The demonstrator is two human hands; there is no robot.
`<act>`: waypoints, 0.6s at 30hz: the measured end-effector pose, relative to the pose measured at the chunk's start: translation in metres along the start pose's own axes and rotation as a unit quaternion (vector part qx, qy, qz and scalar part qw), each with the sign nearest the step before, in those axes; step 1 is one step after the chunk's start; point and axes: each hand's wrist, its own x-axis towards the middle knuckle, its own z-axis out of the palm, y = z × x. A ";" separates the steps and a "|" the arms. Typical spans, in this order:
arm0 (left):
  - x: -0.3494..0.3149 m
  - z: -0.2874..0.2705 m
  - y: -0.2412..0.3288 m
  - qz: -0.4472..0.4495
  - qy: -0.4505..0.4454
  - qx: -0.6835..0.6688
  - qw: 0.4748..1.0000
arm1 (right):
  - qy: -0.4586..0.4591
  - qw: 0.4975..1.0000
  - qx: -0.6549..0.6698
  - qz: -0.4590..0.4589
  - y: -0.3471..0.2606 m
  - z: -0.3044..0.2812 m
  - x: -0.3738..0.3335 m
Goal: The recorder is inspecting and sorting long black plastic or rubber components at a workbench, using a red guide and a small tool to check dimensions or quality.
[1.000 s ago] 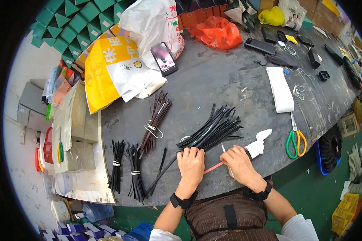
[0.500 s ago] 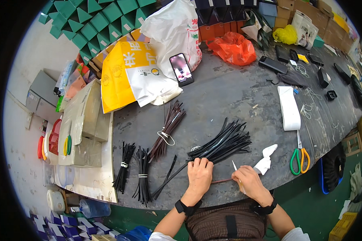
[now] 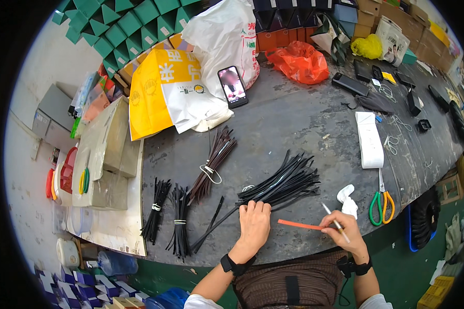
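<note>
My left hand (image 3: 254, 222) is curled on the table at the near edge of a loose pile of black strips (image 3: 283, 183); its fingertips are hidden, so what they grip cannot be made out. Two long black strips (image 3: 210, 226) lie to its left, one running up to the hand. In my right hand (image 3: 344, 229) is the right end of a flat orange-red strip (image 3: 299, 224), whose other end points left, free above the table. The same hand holds a slim white pen-like stick (image 3: 326, 208), tilted between the fingers. A crumpled white wrap (image 3: 347, 201) lies just beyond that hand.
Tied bundles of black strips (image 3: 179, 226) and brown strips (image 3: 211, 165) lie at left. Scissors (image 3: 381, 206) and a white roll (image 3: 369, 140) lie at right. A phone (image 3: 233, 87) leans on plastic bags (image 3: 219, 41) at the back. A worn box (image 3: 103, 154) stands far left.
My right hand has moved right and up, drawing the orange-red strip out from beside my left hand into plain view. The left hand stays almost where it was.
</note>
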 end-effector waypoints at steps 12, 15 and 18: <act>-0.070 -0.020 0.020 0.076 -0.017 -0.073 0.994 | 0.172 0.978 0.117 0.008 0.012 -0.005 0.002; -0.082 -0.025 0.032 0.036 -0.034 -0.111 0.993 | 0.131 0.990 0.042 0.000 0.007 0.012 0.001; -0.096 -0.029 0.040 0.018 -0.037 -0.129 0.991 | 0.069 0.992 -0.061 -0.082 0.013 0.032 0.002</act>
